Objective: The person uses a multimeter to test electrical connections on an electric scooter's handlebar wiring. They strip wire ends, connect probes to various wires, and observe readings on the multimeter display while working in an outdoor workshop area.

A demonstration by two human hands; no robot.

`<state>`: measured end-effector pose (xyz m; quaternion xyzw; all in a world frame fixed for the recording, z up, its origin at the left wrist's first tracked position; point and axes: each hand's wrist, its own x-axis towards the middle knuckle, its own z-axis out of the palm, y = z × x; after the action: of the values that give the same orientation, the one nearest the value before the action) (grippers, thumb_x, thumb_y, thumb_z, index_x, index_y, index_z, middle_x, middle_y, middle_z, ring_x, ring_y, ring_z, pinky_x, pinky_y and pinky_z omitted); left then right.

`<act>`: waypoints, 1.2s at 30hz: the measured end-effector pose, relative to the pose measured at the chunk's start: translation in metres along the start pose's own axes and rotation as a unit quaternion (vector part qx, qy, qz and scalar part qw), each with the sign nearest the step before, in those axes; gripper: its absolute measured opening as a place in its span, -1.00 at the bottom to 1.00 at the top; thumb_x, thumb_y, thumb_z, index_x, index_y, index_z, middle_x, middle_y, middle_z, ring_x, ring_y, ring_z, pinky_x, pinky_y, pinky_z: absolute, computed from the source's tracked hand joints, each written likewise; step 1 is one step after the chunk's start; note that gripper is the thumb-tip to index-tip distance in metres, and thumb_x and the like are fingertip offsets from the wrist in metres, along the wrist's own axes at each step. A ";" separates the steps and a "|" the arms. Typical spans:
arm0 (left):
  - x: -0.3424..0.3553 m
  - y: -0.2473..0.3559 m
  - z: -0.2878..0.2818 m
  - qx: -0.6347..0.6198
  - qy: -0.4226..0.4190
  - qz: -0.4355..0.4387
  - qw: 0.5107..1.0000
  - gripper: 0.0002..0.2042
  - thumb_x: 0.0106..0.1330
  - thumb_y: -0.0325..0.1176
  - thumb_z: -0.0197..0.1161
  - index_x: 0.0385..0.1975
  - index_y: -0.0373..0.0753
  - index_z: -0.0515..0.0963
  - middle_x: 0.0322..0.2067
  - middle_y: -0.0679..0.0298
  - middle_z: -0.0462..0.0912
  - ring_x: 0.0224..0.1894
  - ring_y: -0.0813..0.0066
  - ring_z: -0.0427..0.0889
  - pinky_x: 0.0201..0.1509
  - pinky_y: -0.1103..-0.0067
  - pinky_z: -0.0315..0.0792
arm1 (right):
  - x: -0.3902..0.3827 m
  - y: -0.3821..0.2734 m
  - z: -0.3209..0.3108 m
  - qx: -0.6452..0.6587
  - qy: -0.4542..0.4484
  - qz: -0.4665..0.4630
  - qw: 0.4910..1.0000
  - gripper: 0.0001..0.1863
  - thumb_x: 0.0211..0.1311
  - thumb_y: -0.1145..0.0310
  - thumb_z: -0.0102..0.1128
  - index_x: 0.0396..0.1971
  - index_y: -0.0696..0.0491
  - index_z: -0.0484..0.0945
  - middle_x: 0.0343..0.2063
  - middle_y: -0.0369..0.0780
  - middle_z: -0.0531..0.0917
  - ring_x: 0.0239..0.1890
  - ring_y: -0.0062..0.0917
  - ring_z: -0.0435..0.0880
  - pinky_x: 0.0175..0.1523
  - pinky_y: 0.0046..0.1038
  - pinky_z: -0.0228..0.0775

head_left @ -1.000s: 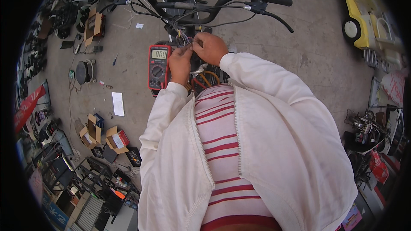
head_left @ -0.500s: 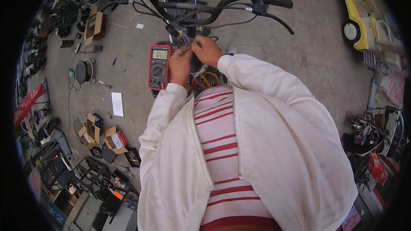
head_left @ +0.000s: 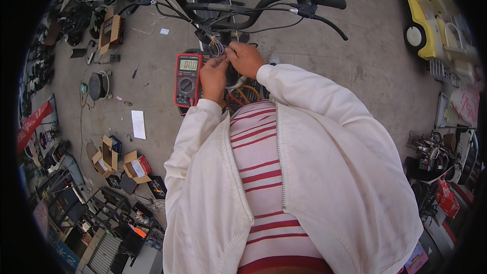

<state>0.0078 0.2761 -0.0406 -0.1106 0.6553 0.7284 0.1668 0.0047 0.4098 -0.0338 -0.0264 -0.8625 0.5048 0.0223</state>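
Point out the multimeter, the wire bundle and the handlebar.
Multimeter (head_left: 187,82): head view, on its round dial.
Wire bundle (head_left: 216,47): head view, on the middle of its loops.
Handlebar (head_left: 219,7): head view, on its crossbar.

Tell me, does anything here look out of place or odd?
Two things, mildly. Thin wires bunch out uncovered near the black handlebar, by the left hand and right hand, where I'd expect a cover. On the floor to the left, what looks like a screwdriver lies apart, an odd spot for a tool.

Thin wires, bunched in loops
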 end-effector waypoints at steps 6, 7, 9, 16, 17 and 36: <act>-0.003 0.003 -0.001 0.014 0.002 -0.002 1.000 -0.78 0.25 -0.45 0.22 -0.17 -0.45 0.55 -0.27 0.22 0.64 -0.28 0.58 0.58 -0.18 0.70 0.44 | -0.002 0.006 0.009 0.030 0.050 -0.036 0.998 -0.82 0.18 0.35 0.06 -0.46 0.18 0.45 -0.51 -0.04 0.55 -0.41 -0.13 0.55 -0.29 -0.25 0.36; -0.003 0.003 -0.001 0.003 0.003 -0.005 1.000 -0.77 0.24 -0.46 0.22 -0.17 -0.47 0.55 -0.27 0.21 0.64 -0.27 0.60 0.57 -0.18 0.70 0.42 | -0.002 0.007 0.010 0.041 0.053 -0.038 0.997 -0.84 0.17 0.37 0.06 -0.46 0.18 0.45 -0.51 -0.05 0.55 -0.42 -0.15 0.56 -0.30 -0.26 0.36; -0.004 0.003 0.000 -0.010 0.004 -0.007 1.000 -0.76 0.24 -0.47 0.22 -0.17 -0.48 0.54 -0.27 0.20 0.63 -0.27 0.61 0.56 -0.19 0.71 0.41 | -0.002 0.009 0.012 0.051 0.054 -0.036 0.997 -0.86 0.16 0.40 0.08 -0.45 0.18 0.44 -0.51 -0.07 0.55 -0.45 -0.22 0.57 -0.32 -0.31 0.37; -0.005 0.005 0.001 0.001 0.005 0.000 1.000 -0.78 0.24 -0.48 0.21 -0.19 -0.48 0.54 -0.27 0.19 0.64 -0.28 0.59 0.57 -0.18 0.71 0.42 | -0.005 0.009 0.012 0.066 0.062 -0.025 0.996 -0.86 0.13 0.41 0.14 -0.43 0.17 0.45 -0.52 -0.11 0.56 -0.50 -0.35 0.58 -0.35 -0.40 0.39; -0.004 0.004 0.001 0.005 0.008 0.002 1.000 -0.79 0.24 -0.48 0.20 -0.19 -0.48 0.54 -0.28 0.19 0.64 -0.28 0.59 0.57 -0.18 0.71 0.42 | -0.006 0.005 0.009 0.059 0.053 -0.014 0.997 -0.86 0.12 0.40 0.15 -0.42 0.17 0.47 -0.52 -0.10 0.57 -0.49 -0.33 0.59 -0.34 -0.40 0.39; -0.011 -0.015 -0.009 0.106 -0.036 0.011 0.994 -0.89 0.22 -0.54 0.21 -0.29 -0.41 0.58 -0.35 0.26 0.66 -0.31 0.62 0.57 -0.19 0.71 0.41 | 0.028 -0.006 -0.016 0.086 0.043 0.091 0.991 -0.86 0.04 0.38 0.17 -0.50 0.16 0.58 -0.65 -0.12 0.63 -0.58 -0.39 0.66 -0.40 -0.39 0.47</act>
<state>0.0232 0.2672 -0.0509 -0.0584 0.7233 0.6604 0.1933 -0.0223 0.4227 -0.0199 -0.1247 -0.8082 0.5753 0.0152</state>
